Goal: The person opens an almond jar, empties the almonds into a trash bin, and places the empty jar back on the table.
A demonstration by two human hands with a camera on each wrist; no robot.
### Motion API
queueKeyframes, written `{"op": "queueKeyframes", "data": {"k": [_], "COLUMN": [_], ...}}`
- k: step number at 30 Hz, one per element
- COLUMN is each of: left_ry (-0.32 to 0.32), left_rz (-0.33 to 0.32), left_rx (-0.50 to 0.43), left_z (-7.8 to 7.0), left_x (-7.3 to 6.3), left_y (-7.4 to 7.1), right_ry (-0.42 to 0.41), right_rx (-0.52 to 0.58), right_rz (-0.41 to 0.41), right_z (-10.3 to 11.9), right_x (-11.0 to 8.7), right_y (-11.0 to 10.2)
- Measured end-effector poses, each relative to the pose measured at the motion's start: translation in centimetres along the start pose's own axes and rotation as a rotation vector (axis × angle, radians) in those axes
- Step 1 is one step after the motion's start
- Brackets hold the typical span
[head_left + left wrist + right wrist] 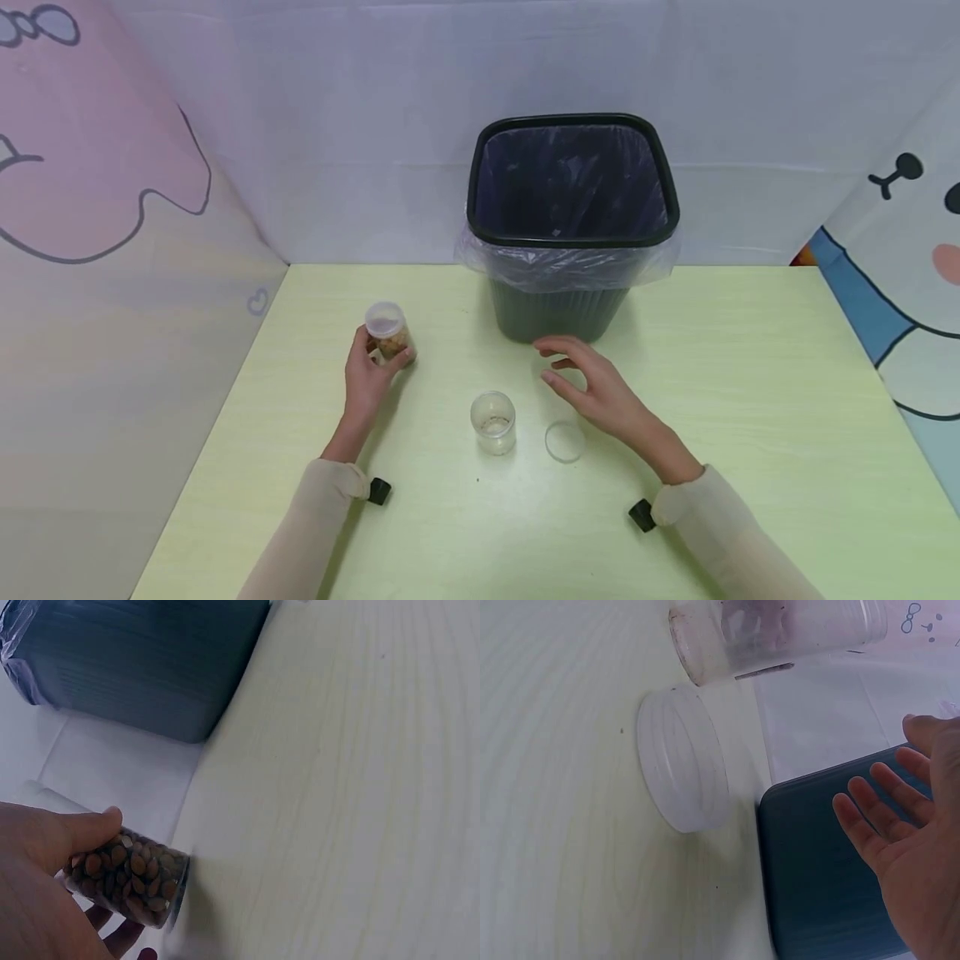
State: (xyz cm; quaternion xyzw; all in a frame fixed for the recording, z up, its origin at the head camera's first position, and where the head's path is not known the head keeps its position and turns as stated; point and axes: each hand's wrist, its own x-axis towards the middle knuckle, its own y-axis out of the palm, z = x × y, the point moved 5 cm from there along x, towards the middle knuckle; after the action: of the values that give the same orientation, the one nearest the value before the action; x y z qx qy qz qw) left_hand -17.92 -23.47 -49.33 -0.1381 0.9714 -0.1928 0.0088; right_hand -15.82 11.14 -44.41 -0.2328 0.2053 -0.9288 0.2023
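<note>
My left hand grips a clear jar by its side, thumb in front and fingers round the back. The jar has a whitish lid, and in the left wrist view brown almond-like nuts fill its lower part. Its base is right at the tabletop. My right hand hovers with relaxed fingers, holding nothing, near the bin's base. Close below it, a clear round lid lies on the table. Left of that lid stands an uncovered clear jar, with only small dark specks near its bottom.
A dark green bin with a black rim and a clear plastic liner stands at the back middle of the pale wood-grain table. Behind it hangs a white sheet. Cartoon-printed panels flank both sides.
</note>
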Motion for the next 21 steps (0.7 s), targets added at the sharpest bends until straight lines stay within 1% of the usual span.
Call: {"op": "queueKeyframes", "data": {"k": [4, 11, 15, 21], "left_ry": [0.085, 0.283, 0.359, 0.455], "left_rz": [0.011, 0.055, 0.069, 0.106], "left_rx": [0.052, 0.138, 0.197, 0.290], "left_z": [-0.4, -2.0, -2.8, -3.6], "left_x": [-0.3, -0.9, -1.6, -2.3], "left_y": [0.6, 2.2, 3.1, 4.3], "right_ry": [-0.001, -0.004, -0.003, 0.032], "right_rx": [0.026, 0.045, 0.057, 0.054], "right_rz": [0.011, 0.014, 0.017, 0.017], "right_z": [0.0, 0.0, 0.1, 0.2], "right_x": [0.4, 1.0, 1.4, 1.9], "right_y": [0.3, 0.7, 1.0, 1.5]}}
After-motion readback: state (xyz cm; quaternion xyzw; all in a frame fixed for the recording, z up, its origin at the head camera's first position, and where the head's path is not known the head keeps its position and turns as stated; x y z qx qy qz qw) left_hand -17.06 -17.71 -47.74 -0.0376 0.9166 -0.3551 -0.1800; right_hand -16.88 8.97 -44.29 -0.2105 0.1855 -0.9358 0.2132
